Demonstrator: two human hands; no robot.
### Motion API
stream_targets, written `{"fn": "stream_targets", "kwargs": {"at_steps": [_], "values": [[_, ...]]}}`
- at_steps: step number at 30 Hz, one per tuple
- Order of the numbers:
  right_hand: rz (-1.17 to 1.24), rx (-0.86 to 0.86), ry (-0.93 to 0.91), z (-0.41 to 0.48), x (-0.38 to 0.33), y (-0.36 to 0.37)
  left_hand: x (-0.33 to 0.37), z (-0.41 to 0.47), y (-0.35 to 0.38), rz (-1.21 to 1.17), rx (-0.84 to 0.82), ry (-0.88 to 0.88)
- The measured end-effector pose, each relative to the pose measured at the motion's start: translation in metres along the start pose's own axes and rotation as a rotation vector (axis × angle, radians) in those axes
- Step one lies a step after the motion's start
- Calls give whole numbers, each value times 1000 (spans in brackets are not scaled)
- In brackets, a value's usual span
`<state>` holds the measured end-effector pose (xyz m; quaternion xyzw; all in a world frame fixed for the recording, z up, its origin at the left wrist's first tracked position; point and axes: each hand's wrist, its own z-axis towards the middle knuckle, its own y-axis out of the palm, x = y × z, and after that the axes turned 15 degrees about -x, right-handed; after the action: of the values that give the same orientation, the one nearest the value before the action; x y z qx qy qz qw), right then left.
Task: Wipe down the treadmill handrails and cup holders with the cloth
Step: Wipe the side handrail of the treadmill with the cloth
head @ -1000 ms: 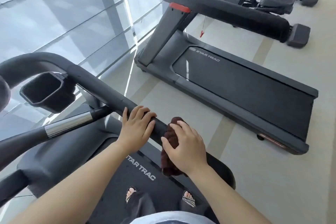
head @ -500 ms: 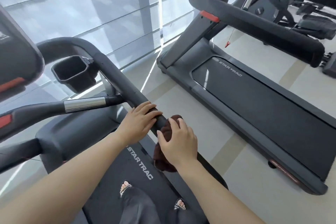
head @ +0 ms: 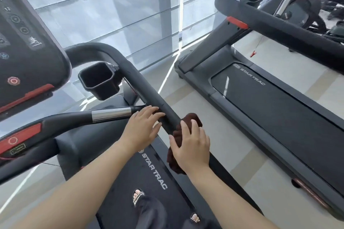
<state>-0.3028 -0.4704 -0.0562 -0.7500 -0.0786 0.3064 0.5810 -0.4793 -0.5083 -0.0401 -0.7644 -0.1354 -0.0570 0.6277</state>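
The treadmill's right handrail (head: 141, 87), a thick black padded bar, runs from the console down toward me. A dark brown cloth (head: 193, 119) is wrapped over it, and my right hand (head: 191, 143) presses and grips the cloth against the rail. Just above it on the rail rests my left hand (head: 143, 128), fingers loosened and lying over the bar. A black square cup holder (head: 98, 80) hangs beside the rail near the console. A thinner grip bar with a chrome band (head: 111, 114) juts out under the left hand.
The console (head: 24, 42) with red strip fills the left edge. A second treadmill (head: 279, 102) stands to the right across a strip of pale floor. Windows with blinds are ahead. My sandalled feet (head: 138, 195) stand on the belt.
My head has turned left and up, bringing the console into view. My left hand's fingers have loosened on the rail. My right hand keeps the cloth at about the same spot.
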Motion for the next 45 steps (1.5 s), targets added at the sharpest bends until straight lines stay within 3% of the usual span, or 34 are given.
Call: {"fn": "stream_targets", "kwargs": {"at_steps": [6,11,18,24,32,39,45], "values": [[-10,10,-19,54,-44,5,-63,-1,-24,-8,-34,-107],[-43,30,-22,49,-36,10,-105,6,-26,17,-94,-144],[-82,170,83,65,-56,24,-107,10,-19,249,-72,-125],[-86,109,46,113,-94,24,-109,10,-14,365,62,-75],[-157,162,-20,61,-49,27,-105,7,-16,256,-21,-118],[-83,2,37,92,-70,18,-107,9,-11,262,-78,-180],[22,-72,-101,86,-54,2,-105,9,-17,236,-131,-225]]}}
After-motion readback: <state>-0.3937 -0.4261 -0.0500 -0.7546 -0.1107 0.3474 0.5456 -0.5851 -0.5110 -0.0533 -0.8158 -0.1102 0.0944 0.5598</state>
